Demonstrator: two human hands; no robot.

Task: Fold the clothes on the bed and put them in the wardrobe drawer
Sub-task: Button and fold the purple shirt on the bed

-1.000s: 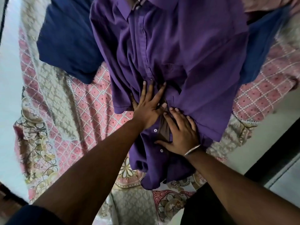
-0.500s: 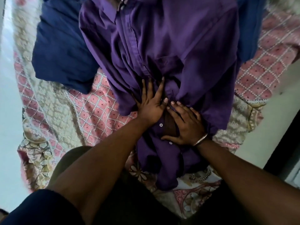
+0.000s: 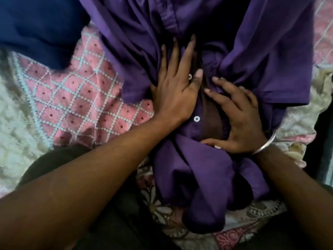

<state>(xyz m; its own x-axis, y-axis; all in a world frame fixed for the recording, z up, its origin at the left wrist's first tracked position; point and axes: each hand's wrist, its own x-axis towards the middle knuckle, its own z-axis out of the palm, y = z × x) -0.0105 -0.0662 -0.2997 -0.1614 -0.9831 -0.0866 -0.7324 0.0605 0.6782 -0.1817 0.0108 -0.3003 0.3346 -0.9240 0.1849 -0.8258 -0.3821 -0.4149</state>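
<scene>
A purple button-front shirt (image 3: pixel 261 56) lies spread on the bed, its lower hem bunched toward me. My left hand (image 3: pixel 175 91) lies flat on the left side of the button placket, fingers straight and spread. My right hand (image 3: pixel 239 120), with a metal bangle at the wrist, presses on the right side of the placket, fingers spread and slightly bent over the cloth. White buttons show between the two hands. A dark blue garment (image 3: pixel 41 27) lies at the upper left, partly under the shirt.
The bed is covered with a pink diamond-patterned bedspread (image 3: pixel 81 98) with a cream floral border (image 3: pixel 16 109). The bed's near edge is just under my arms. No wardrobe or drawer is in view.
The view has closed in on the shirt and tilted down. Both hands stay pressed on the shirt's placket, and the cloth between them has bunched more.
</scene>
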